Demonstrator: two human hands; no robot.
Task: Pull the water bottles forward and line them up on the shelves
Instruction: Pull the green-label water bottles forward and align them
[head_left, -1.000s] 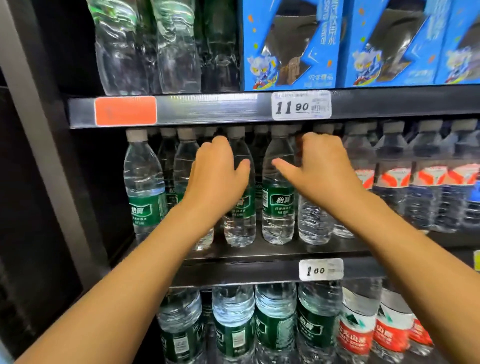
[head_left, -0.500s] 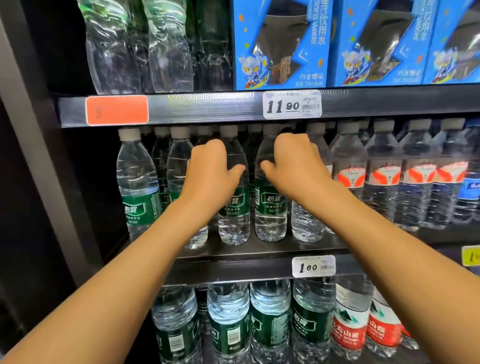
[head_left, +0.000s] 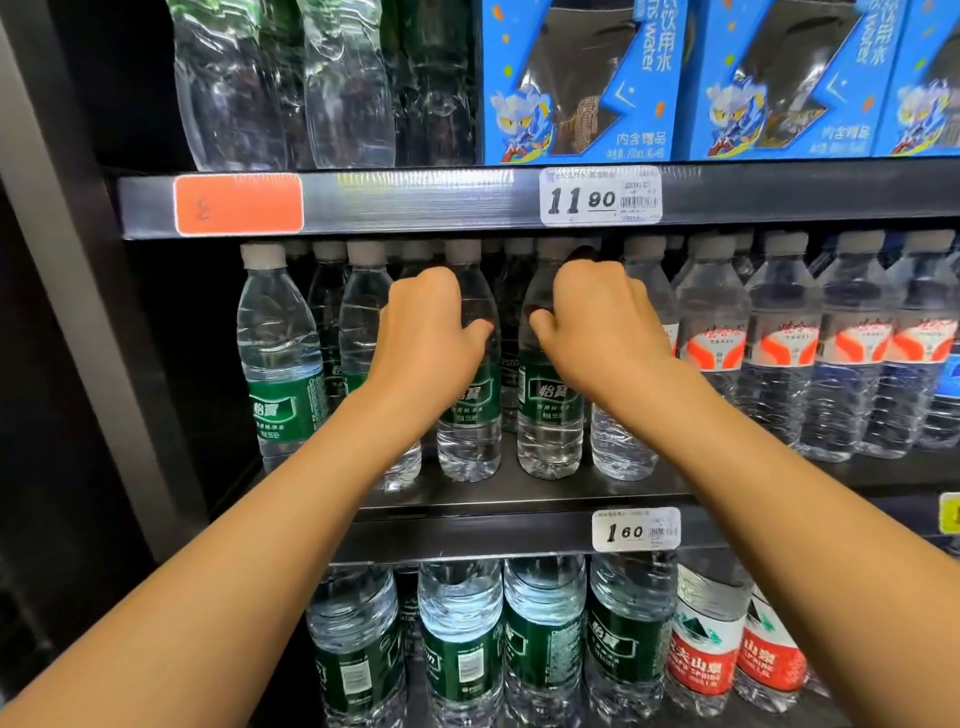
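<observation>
Clear water bottles with green labels stand in rows on the middle shelf (head_left: 467, 530). My left hand (head_left: 426, 338) curls over the shoulder of one green-label bottle (head_left: 470, 415), thumb pressed against its right side. Beside it, my right hand (head_left: 602, 332) curls the same way over the neighbouring green-label bottle (head_left: 550, 410), thumb on its left side. Both hands' fingers reach behind the bottles and are hidden. Further green-label bottles (head_left: 278, 374) stand to the left.
Red-and-white-label bottles (head_left: 717, 353) fill the shelf's right part. Larger green-label bottles (head_left: 545, 649) and red-label bottles (head_left: 701, 660) stand on the shelf below. Blue gift boxes (head_left: 582, 78) and big clear bottles (head_left: 228, 88) sit above. A grey upright frame (head_left: 78, 312) bounds the left.
My right hand has shifted left along the row, ending close to my left hand. Both hands' fingers have curled tighter over the bottle shoulders.
</observation>
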